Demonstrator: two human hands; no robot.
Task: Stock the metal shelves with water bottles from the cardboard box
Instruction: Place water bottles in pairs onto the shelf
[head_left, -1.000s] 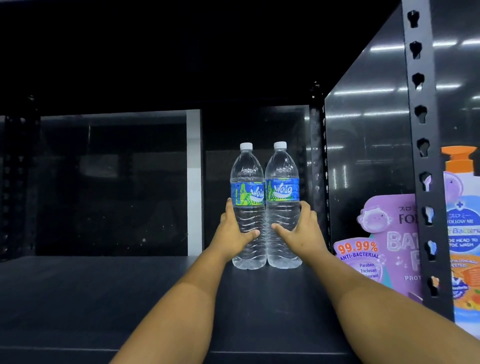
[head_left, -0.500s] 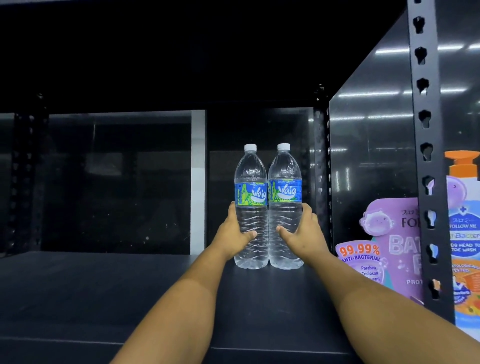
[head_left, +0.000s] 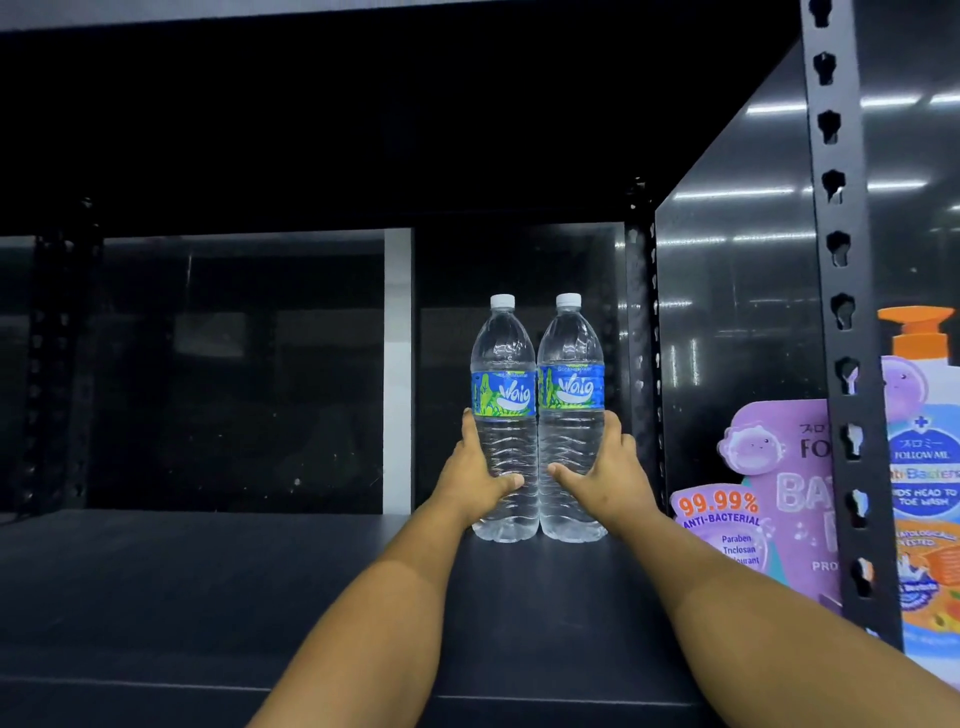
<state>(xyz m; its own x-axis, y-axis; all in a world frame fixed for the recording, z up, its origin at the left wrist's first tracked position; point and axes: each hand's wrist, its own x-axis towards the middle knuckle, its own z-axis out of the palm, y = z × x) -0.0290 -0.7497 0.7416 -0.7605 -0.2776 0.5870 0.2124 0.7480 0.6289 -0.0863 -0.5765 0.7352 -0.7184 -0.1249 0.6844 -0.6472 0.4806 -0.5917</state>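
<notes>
Each hand wraps its fingers round one upright bottle: left hand (head_left: 475, 480) on the left bottle (head_left: 505, 415), right hand (head_left: 605, 475) on the right bottle (head_left: 571, 415). They touch between the fingers on the shelf (head_left: 208, 597). A jerky release could topple either tall bottle.

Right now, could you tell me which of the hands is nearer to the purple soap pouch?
Right. The right hand grips the right bottle, just left of the pouch; the left hand grips the left bottle, farther away.
</notes>
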